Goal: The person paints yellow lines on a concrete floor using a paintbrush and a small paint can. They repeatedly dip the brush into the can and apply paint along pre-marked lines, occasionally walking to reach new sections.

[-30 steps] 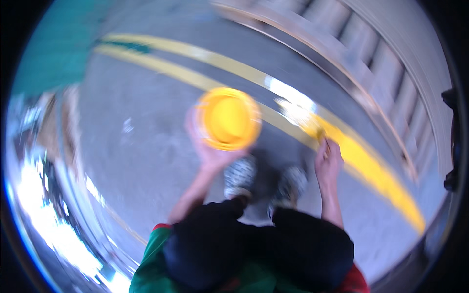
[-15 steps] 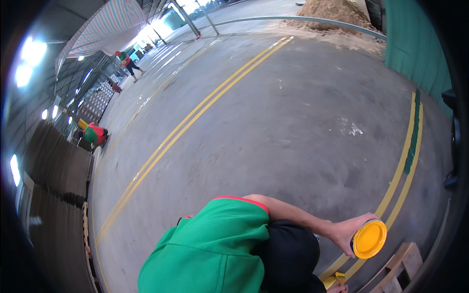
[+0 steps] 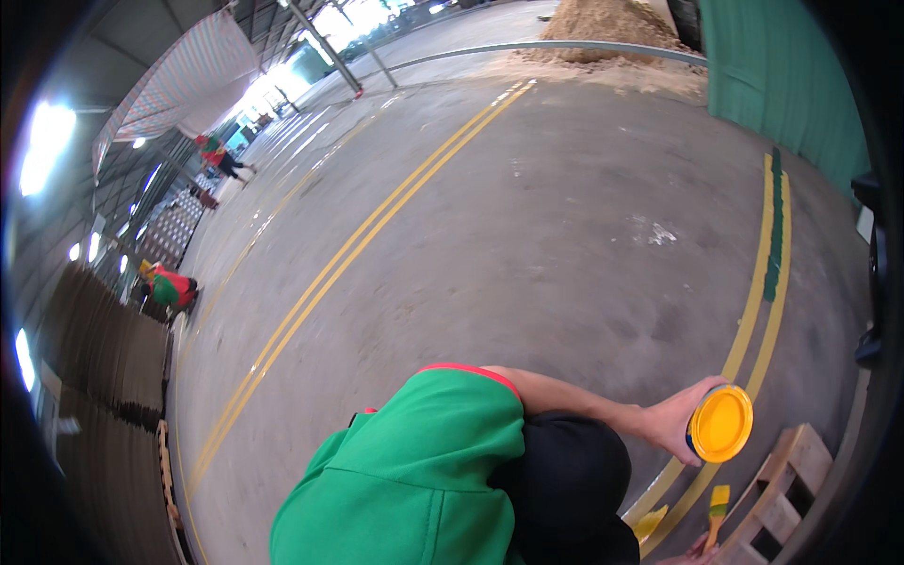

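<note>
Paint can [image 3: 723, 424] in the left hand [image 3: 673, 422], held above the right-hand part of the floor [image 3: 527, 235], near the edge where a wooden pallet [image 3: 799, 461] lies. Its mouth faces the camera and shows bright yellow inside; a strip of dark blue side shows beneath the rim. The left fingers are wrapped round the can's side. At the lower edge of the view, the right hand [image 3: 695, 554] is partly cut off, but its fingers appear closed round the handle of a brush [image 3: 718, 520] with yellow on its bristles.

Half a second ago the brush was at the yellow patch [image 3: 650, 523] on the double line [image 3: 753, 282]; now it is apart from that patch, just beside the pallet's edge and beneath the can in the view. At this moment, then, the brush seems to be laying no paint on that patch. The can remains in the left hand.

Farther along the double line, toward the green wall sheet [image 3: 782, 85], a dark green strip [image 3: 774, 235] runs between the two yellow stripes. Across the floor, by its far left edge, one co-worker [image 3: 174, 287] crouches and another [image 3: 221, 158] is upright. No label or writing can be read on the can or brush.
</note>
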A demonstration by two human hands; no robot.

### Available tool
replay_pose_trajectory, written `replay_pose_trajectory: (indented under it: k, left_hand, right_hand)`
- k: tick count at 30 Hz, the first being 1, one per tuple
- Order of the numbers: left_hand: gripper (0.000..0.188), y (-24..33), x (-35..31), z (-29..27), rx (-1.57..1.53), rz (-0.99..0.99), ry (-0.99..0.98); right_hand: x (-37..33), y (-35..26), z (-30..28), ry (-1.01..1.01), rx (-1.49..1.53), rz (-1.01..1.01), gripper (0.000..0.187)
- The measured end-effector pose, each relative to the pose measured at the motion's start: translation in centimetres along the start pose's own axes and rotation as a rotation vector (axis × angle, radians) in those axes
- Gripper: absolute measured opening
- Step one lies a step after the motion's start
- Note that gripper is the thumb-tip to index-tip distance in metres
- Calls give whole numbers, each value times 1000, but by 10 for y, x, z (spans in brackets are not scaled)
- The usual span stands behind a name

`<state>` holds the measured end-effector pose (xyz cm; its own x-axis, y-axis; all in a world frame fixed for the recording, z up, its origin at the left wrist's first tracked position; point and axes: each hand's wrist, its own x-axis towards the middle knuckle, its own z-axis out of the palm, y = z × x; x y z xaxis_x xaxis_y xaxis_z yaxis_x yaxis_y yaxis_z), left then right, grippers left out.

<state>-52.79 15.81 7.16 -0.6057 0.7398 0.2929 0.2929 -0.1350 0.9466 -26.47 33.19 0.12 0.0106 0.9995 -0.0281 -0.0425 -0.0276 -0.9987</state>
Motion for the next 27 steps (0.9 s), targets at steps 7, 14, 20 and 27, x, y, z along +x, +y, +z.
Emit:
replay_pose_trajectory:
  k: [7, 14, 20, 27]
  left_hand:
    - [111, 4, 14, 2, 258, 132, -58]
    - [119, 25, 86, 26, 149, 142, -240]
    - [117, 7, 119, 32, 26, 205, -409]
    - [121, -58, 144, 27, -165, 199, -717]
  right_hand:
    - [39, -27, -90, -32, 437, 152, 46]
    - [23, -161, -58, -225, 476, -158, 31]
    - [-17, -212, 51, -280, 168, -325, 22]
    - [-25, -190, 138, -214, -223, -261, 14]
